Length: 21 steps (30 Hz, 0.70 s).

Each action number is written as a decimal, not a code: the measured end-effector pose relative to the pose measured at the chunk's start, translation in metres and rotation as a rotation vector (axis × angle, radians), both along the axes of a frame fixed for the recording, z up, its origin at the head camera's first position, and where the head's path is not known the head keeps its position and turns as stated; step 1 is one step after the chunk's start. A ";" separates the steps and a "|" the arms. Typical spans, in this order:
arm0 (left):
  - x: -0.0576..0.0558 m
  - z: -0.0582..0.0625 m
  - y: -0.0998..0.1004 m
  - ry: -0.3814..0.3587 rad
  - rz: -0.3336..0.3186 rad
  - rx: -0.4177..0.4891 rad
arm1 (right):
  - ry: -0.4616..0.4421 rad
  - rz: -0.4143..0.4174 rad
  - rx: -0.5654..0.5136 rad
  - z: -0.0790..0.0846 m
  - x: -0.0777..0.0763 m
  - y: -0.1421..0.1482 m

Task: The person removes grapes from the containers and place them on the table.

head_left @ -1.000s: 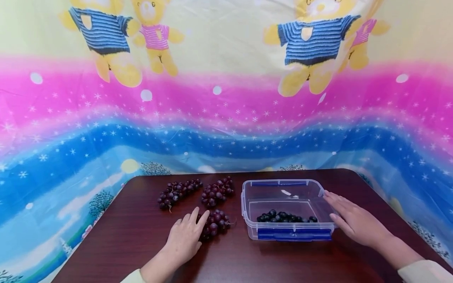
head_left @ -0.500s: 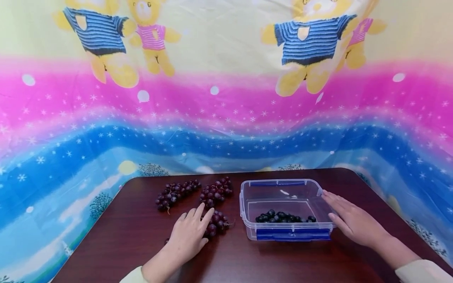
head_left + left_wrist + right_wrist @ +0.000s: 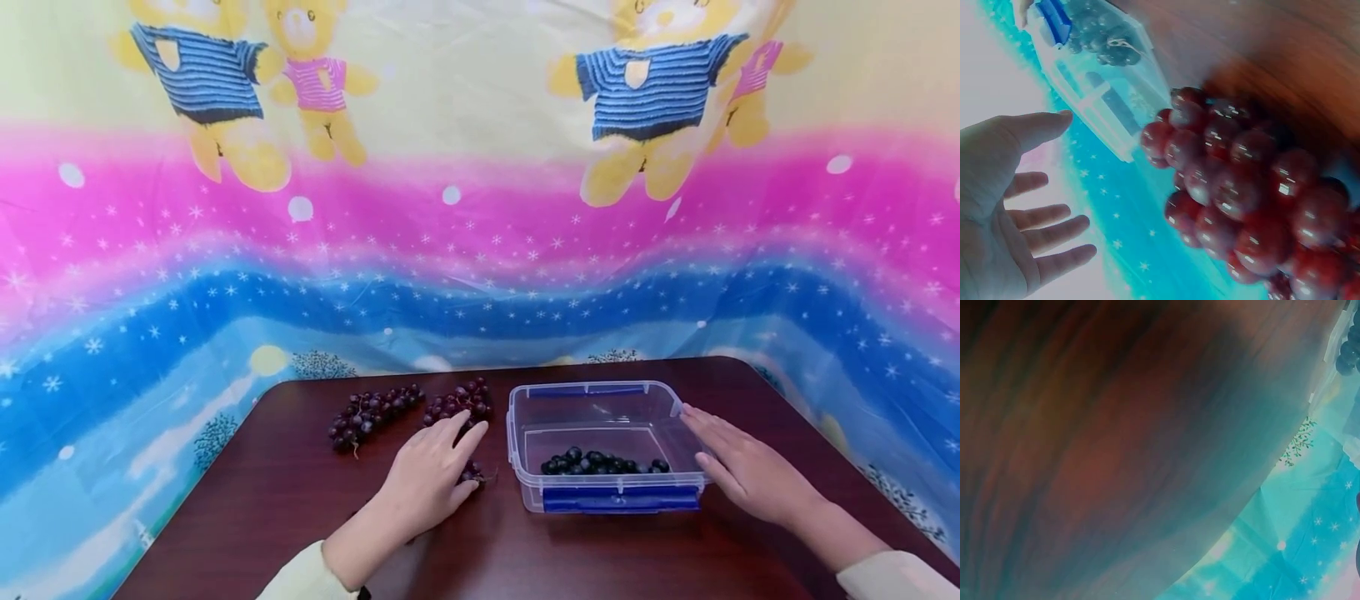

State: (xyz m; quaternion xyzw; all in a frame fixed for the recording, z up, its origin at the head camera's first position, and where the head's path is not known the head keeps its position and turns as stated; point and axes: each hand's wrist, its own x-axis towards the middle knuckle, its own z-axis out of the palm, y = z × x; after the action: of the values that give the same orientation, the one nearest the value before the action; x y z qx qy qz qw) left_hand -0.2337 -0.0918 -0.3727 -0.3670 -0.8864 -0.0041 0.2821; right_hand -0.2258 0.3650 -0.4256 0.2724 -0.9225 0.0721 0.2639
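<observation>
My left hand (image 3: 427, 475) hovers over the nearest bunch of red grapes (image 3: 474, 472), mostly hiding it in the head view. Its fingers are spread and hold nothing; the left wrist view shows the open palm (image 3: 988, 231) beside the large red grape bunch (image 3: 1247, 194). To the right stands a clear plastic container (image 3: 621, 498) with blue latches and no lid on it. Dark grapes (image 3: 596, 461) lie inside along its front. Straight fingers of my right hand (image 3: 753, 467) rest at the container's right side. The right wrist view shows mostly blurred brown surface.
Two more red grape bunches lie farther back: one at the left (image 3: 371, 415), another in the middle (image 3: 480, 396), close to my left fingertips. The dark brown table (image 3: 247, 492) has rounded back corners. A printed cloth (image 3: 480, 275) with bears hangs behind and around it.
My left hand has moved right and slightly away from me, across the nearest grape bunch, covering more of it. My right hand stays at the container's side.
</observation>
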 end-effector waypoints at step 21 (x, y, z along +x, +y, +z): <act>-0.031 0.024 0.072 0.038 -0.182 -0.068 | -0.011 0.001 -0.017 -0.003 -0.001 0.002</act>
State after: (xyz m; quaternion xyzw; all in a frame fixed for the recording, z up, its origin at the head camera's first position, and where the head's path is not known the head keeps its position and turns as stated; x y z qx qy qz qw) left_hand -0.2642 -0.0196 -0.3486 -0.4555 -0.8434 0.0074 0.2848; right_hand -0.2270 0.3671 -0.4291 0.2702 -0.9231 0.0815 0.2612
